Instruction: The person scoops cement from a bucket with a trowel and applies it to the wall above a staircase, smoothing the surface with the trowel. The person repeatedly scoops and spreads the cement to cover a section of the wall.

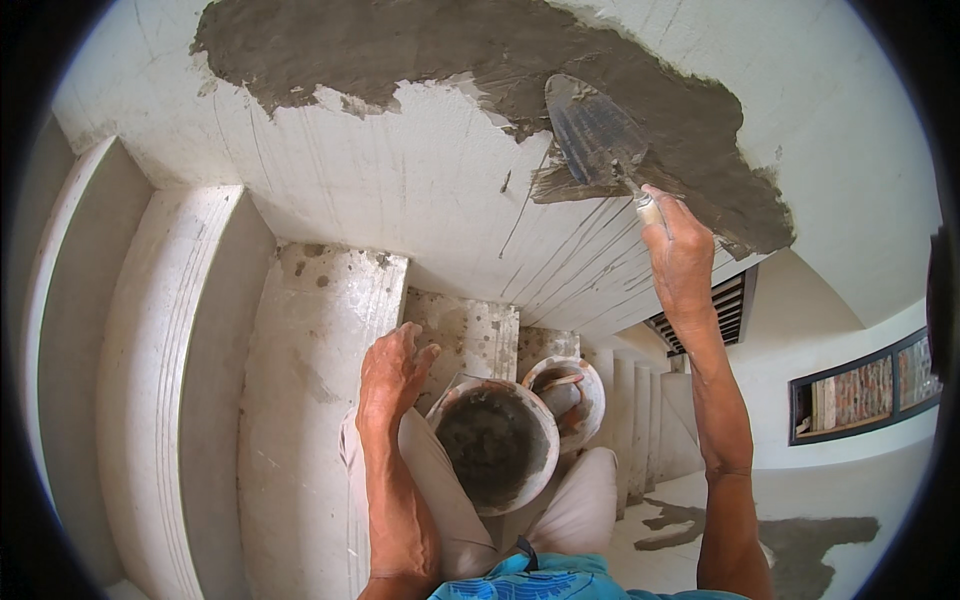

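Note:
My right hand is closed around the pale handle of a pointed trowel. The trowel's grey, smeared blade lies against the white wall, over the lower edge of a wide band of wet grey mortar. My left hand rests over my left knee, thumb apart from the loosely bent fingers, with nothing visible in it. Between my knees stands a white bucket with grey mortar inside. Just behind it, a second bucket holds a tool with a reddish-brown handle, partly hidden.
Pale stair steps with dark splashes run from the left, past the buckets, and down to the right. A dark-framed window and a barred opening are at the right. More grey mortar marks the pale surface at lower right.

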Tool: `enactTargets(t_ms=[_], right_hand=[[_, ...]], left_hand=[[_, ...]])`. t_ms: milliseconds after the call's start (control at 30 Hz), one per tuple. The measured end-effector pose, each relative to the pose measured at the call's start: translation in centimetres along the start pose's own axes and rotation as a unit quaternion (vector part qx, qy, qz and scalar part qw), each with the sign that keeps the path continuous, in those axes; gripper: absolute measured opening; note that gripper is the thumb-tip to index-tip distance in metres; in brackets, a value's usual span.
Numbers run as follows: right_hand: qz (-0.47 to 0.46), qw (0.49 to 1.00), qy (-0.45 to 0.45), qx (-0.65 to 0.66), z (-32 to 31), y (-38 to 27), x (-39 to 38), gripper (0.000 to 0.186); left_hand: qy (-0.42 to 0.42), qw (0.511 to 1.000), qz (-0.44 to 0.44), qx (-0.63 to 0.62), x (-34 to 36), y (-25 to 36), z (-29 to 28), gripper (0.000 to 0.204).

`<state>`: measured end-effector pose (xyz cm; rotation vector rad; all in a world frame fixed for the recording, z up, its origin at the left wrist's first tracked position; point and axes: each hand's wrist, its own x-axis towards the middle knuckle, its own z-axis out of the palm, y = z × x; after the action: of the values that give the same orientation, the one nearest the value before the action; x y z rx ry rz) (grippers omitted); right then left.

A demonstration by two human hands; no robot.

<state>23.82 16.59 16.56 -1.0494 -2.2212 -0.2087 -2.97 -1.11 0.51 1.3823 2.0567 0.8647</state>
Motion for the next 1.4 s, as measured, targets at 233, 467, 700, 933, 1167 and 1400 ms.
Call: enactTargets(t_ms=[233, 467, 700, 933, 1167, 1400], right_hand=[[-0.004, 0.999, 0.03, -0.04, 2.4, 1.2, -0.9, 0.041], [0.001, 0.995, 0.033, -0.092, 3.9, 3.8, -2.2, 0.046], [0.033, 0.994, 0.04, -0.097, 2.7, 4.3, -4.6, 0.043], [0.036, 0.997, 0.068, -0.029, 1.5, 2.3, -3.4, 0.04], [-0.008, 0.996, 0.066, -0.051, 2.0, 1.8, -0.5, 0.04], [0.011, 0.995, 0.049, -0.091, 2.2, 3.6, -3.4, 0.041]], left_hand=[[-0.007, 1.0, -0.016, -0.01, 0.0, 0.3, -0.2, 0.037], [-0.016, 1.0, -0.024, -0.001, 0.0, 0.6, -0.4, 0.039], [-0.008, 1.0, -0.019, 0.0, 0.0, 0.2, -0.2, 0.039], [-0.012, 1.0, -0.008, 0.002, -0.1, 0.3, -0.3, 0.038], [-0.01, 1.0, -0.01, -0.014, 0.0, 0.4, -0.1, 0.037], [-0.003, 1.0, -0.001, -0.003, -0.1, -0.2, 0.0, 0.039]])
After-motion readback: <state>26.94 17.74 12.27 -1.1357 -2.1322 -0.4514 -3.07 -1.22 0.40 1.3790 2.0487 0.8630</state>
